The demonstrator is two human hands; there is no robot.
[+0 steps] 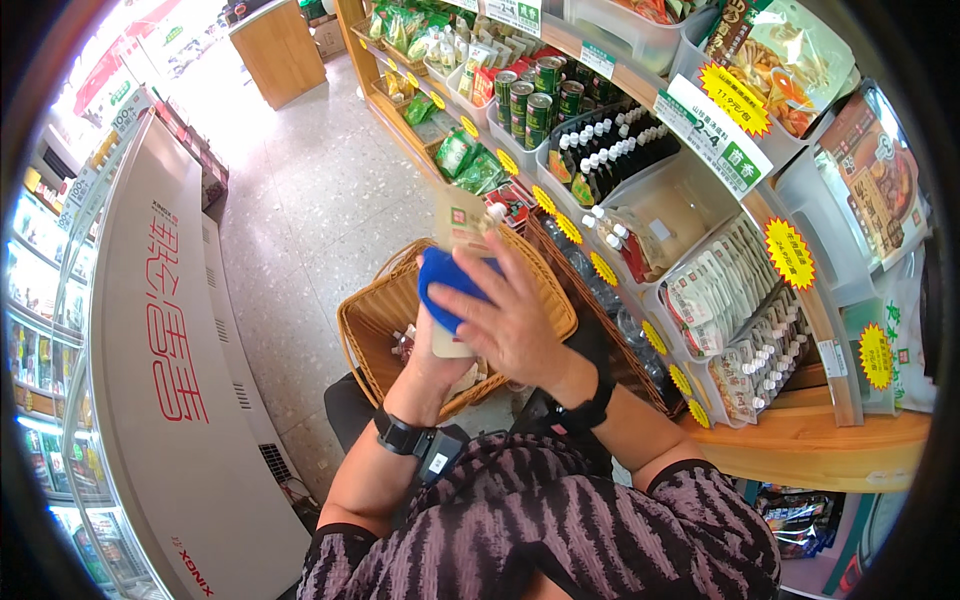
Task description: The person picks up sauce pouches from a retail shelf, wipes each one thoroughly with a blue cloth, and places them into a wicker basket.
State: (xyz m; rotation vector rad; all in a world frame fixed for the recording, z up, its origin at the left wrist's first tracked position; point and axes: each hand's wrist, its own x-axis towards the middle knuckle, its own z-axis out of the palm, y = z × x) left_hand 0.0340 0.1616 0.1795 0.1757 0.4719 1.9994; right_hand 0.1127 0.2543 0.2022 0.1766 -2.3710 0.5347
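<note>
A beige spout pouch with a white cap (461,214) is upright above a wicker basket (371,322), its lower part in my left hand (439,364). Against the pouch's face, my right hand (514,326) presses a folded blue cloth (452,279), fingers spread across it. The cloth and my right hand cover much of the pouch. Inside the basket, below my hands, lie a few packages, partly hidden; a red-and-white one (405,341) shows at the left.
Shelves at my right hold a clear bin with several white-capped pouches (630,244), dark-green cans (536,112) and flat packets (709,292). A long wicker basket (600,322) runs along the shelf foot. A white refrigerated case (180,337) flanks the tiled floor (277,195) at left.
</note>
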